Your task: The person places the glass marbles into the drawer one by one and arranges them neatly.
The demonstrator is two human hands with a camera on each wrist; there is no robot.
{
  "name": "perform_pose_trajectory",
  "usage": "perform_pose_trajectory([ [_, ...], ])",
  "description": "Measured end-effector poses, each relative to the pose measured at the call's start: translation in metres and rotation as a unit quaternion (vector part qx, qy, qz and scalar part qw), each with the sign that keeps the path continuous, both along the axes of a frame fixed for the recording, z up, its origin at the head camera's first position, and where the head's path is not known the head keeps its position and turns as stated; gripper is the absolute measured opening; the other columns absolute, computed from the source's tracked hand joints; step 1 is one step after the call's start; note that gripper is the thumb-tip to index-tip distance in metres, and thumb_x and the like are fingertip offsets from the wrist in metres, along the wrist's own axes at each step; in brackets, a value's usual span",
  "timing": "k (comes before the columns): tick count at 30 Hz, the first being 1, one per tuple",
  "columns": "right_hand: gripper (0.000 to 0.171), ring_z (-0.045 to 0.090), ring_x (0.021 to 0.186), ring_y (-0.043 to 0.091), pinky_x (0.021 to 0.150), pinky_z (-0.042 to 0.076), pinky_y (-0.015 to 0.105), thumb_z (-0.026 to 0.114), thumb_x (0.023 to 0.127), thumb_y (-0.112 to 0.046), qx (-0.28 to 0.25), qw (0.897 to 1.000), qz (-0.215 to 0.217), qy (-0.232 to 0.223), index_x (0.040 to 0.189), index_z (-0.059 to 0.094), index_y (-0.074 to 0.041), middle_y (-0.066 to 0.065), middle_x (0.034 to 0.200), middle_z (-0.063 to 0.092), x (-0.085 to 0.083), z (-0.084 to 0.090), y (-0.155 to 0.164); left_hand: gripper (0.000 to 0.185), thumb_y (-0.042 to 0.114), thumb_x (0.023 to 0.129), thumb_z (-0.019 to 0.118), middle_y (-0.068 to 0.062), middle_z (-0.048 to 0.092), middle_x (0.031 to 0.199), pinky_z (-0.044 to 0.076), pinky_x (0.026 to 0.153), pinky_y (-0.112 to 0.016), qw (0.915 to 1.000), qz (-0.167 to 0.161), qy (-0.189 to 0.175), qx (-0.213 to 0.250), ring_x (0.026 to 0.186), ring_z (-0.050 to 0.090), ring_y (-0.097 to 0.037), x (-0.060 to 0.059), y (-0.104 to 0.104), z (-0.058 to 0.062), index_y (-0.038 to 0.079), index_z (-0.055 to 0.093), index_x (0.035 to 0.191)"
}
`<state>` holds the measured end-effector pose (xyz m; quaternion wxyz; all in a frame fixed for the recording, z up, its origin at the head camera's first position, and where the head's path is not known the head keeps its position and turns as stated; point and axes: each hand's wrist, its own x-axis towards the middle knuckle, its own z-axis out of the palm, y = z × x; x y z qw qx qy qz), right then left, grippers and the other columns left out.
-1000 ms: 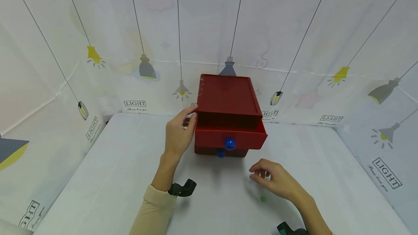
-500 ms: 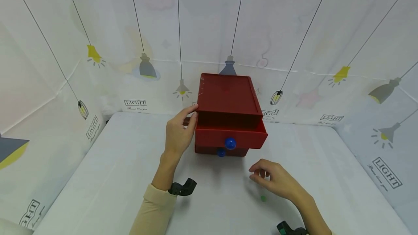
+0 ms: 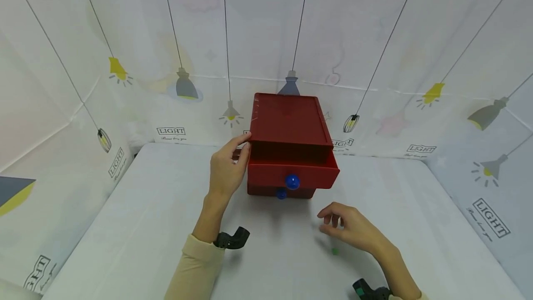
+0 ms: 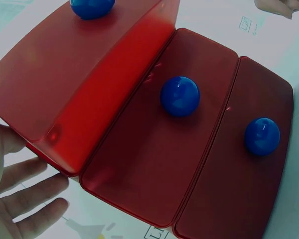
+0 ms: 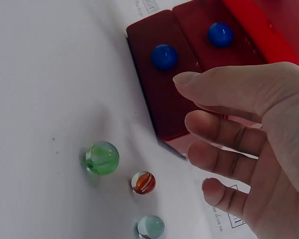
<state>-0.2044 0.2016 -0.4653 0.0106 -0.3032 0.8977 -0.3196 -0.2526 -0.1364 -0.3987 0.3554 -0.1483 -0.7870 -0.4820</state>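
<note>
Left hand [image 3: 225, 172] bracing red drawer box [image 3: 287, 126], right hand [image 3: 350, 230] hovering

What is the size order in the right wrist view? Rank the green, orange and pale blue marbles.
1. Green marble, plainly the largest.
2. Pale blue marble and orange marble look about alike; the pale one is cut by the frame edge, so no ranking between them.
</note>
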Motion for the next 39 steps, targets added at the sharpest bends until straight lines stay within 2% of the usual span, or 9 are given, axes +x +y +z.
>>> perform_pose_trajectory([
  [7, 0.028, 0.059, 0.082, 0.01, 0.067, 0.052, 0.025, 0.079, 0.086, -0.025, 0.022, 0.998, -0.022, -0.051, 0.111, 0.069, -0.015, -0.001, 0.096, 0.069, -0.003, 0.0, 0.007, 0.029, 0.016, 0.1, 0.06, -0.007, 0.072, 0.124, 0.063, 0.075, -0.032, 1.0, -0.001, 0.001, 0.0, 0.085, 0.076, -0.021, 0.001, 0.001, 0.001, 0.011, 0.069, 0.127],
  [15, 0.033, 0.059, 0.084, 0.011, 0.069, 0.053, 0.023, 0.08, 0.085, -0.025, 0.036, 0.996, -0.025, -0.078, 0.112, 0.068, -0.012, 0.001, 0.1, 0.068, -0.007, 0.002, 0.019, 0.029, 0.016, 0.101, 0.06, -0.006, 0.072, 0.124, 0.063, 0.075, -0.032, 1.0, -0.002, 0.0, 0.004, 0.085, 0.076, -0.021, 0.001, 0.0, 0.001, 0.012, 0.069, 0.128],
  [25, 0.034, 0.056, 0.084, 0.017, 0.067, 0.049, 0.019, 0.082, 0.082, -0.026, 0.064, 0.986, -0.03, -0.149, 0.11, 0.068, -0.012, 0.002, 0.101, 0.066, -0.008, 0.003, 0.027, 0.028, 0.015, 0.1, 0.06, -0.007, 0.073, 0.122, 0.063, 0.074, -0.033, 1.0, -0.001, 0.002, 0.006, 0.084, 0.076, -0.021, 0.001, 0.001, 0.0, 0.011, 0.069, 0.127],
  [39, 0.019, 0.057, 0.082, 0.02, 0.069, 0.049, 0.021, 0.079, 0.083, -0.012, 0.064, 0.985, -0.002, -0.159, 0.1, 0.069, -0.014, -0.002, 0.094, 0.07, -0.008, -0.001, 0.031, 0.028, 0.015, 0.1, 0.06, -0.008, 0.073, 0.122, 0.063, 0.073, -0.033, 1.0, 0.0, 0.006, 0.006, 0.082, 0.076, -0.021, 0.001, 0.001, -0.001, 0.011, 0.069, 0.127],
])
